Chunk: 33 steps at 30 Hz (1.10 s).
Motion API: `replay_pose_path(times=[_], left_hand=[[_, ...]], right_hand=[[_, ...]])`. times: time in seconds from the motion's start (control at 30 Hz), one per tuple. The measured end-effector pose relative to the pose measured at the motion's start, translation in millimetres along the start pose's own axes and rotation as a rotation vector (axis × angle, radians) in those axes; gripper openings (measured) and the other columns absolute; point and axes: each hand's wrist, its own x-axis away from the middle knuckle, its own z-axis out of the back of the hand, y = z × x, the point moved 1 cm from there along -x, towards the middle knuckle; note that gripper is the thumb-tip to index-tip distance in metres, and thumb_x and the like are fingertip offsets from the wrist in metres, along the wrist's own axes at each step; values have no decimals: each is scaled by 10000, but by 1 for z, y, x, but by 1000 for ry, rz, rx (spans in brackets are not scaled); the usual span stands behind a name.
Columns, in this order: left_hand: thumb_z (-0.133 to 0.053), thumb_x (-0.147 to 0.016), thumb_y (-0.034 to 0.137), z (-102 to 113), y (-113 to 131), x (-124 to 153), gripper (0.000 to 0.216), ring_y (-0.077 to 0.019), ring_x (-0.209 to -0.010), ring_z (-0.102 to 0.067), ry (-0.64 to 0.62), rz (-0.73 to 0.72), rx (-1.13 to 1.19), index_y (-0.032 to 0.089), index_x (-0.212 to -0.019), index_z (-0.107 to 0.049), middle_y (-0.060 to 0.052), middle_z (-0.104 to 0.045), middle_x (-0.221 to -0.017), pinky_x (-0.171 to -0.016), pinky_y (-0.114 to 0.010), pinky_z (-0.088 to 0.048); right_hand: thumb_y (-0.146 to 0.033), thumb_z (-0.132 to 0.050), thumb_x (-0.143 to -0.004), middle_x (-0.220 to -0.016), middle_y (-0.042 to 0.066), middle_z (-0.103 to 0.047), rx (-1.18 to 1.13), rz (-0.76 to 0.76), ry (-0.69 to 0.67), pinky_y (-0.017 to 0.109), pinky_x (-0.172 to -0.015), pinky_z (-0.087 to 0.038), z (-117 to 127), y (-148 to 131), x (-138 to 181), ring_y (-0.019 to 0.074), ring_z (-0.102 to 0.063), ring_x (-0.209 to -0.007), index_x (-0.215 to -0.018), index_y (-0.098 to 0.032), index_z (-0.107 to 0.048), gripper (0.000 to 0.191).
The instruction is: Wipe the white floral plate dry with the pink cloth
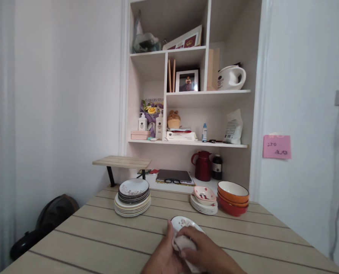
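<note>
Near the front of the table, a white plate point(187, 222) with a dark rim and a brownish flower pattern is tilted up between my hands. My left hand point(164, 249) grips it from the left, thumb along its edge. Bunched in my right hand point(202, 243) is a pale cloth point(183, 243), pressed against the plate's face. The hands hide the plate's lower part.
On the slatted table point(101, 236) stand a plate stack point(133, 203) at left, small dishes point(203, 205) and orange and red bowls point(233, 198) at right. A raised wooden shelf point(121, 161), laptop point(173, 176) and red jug point(203, 166) are behind.
</note>
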Motion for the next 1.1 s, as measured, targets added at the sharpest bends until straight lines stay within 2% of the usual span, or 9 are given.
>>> replay_pose_path(times=[0.17,0.27,0.4,0.5,0.6,0.7,0.83,0.97,1.1], left_hand=[[-450,-815,721,3,-1,-2,687,-320,-1087,-613,-5,-34,49,185,-1212,-614,-149,-694,-1118,-980,-500,-395],[-447,-813,724,0,0,0,692,-323,-1117,-597,-31,-12,36,184,-1213,-613,-152,-687,-1141,-999,-506,-376],[-445,-789,752,-6,3,4,768,-342,-1137,-585,-94,35,-12,146,-1232,-606,-183,-678,-1148,-1008,-506,-368],[-416,-787,768,-7,3,4,787,-353,-1139,-582,-107,28,-19,146,-1231,-609,-187,-669,-1167,-994,-511,-381],[-386,-804,765,-3,2,2,789,-358,-1124,-587,-76,7,-19,130,-1211,-618,-189,-674,-1150,-975,-515,-397],[-398,-806,762,-1,1,1,780,-361,-1103,-596,-26,9,-30,127,-1200,-623,-186,-684,-1116,-957,-515,-411],[-434,-796,757,-2,0,1,763,-356,-1077,-609,4,0,-23,137,-1196,-626,-186,-686,-1106,-945,-515,-419],[-457,-805,729,-2,1,0,702,-330,-1093,-606,-3,-20,18,174,-1201,-623,-160,-693,-1117,-967,-505,-405],[-436,-822,718,1,2,0,710,-325,-1143,-582,-46,9,-1,161,-1227,-608,-164,-687,-1140,-997,-500,-384]], right_hand=[[-268,-546,-744,-1109,65,-608,220,-179,159,317,-883,-400,-6,34,-15,220,-590,-1022,-1173,-276,-614,434],[-271,-534,-759,-1109,77,-620,299,-258,171,319,-836,-404,1,47,-13,227,-609,-1006,-1186,-268,-601,432],[-217,-515,-726,-1080,93,-670,372,-316,139,349,-774,-405,12,42,3,263,-630,-959,-1092,-250,-619,382],[-195,-565,-650,-1027,60,-707,239,-249,17,344,-770,-415,18,27,17,262,-634,-927,-970,-257,-640,334],[-204,-584,-638,-999,23,-708,75,-144,-72,312,-781,-435,19,10,23,232,-626,-927,-954,-260,-640,326],[-200,-583,-640,-1050,21,-688,-8,-62,-66,305,-835,-441,11,0,15,217,-603,-979,-1032,-255,-635,399],[-191,-566,-646,-1095,49,-646,43,10,47,320,-908,-417,-5,7,-6,220,-573,-1037,-1038,-236,-642,402],[-253,-533,-729,-1158,76,-597,189,-152,159,337,-909,-402,-7,32,-17,233,-577,-1065,-1190,-263,-588,464],[-235,-496,-743,-1114,115,-632,340,-282,161,369,-836,-414,5,47,-9,272,-619,-998,-1158,-231,-602,429]])
